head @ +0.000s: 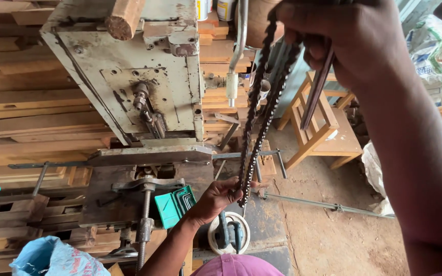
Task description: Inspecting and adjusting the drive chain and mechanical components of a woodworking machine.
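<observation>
While stretched taut, chain (262, 102) between hands.

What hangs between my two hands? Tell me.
In the head view, a dark chain loop runs taut from the right hand down to the left hand, in front of the metal machine.

A chain (260, 110) hangs between the raised right hand (344, 38) and lower left hand (220, 197), machine (129, 76) left, stool (323, 133) right.
</observation>
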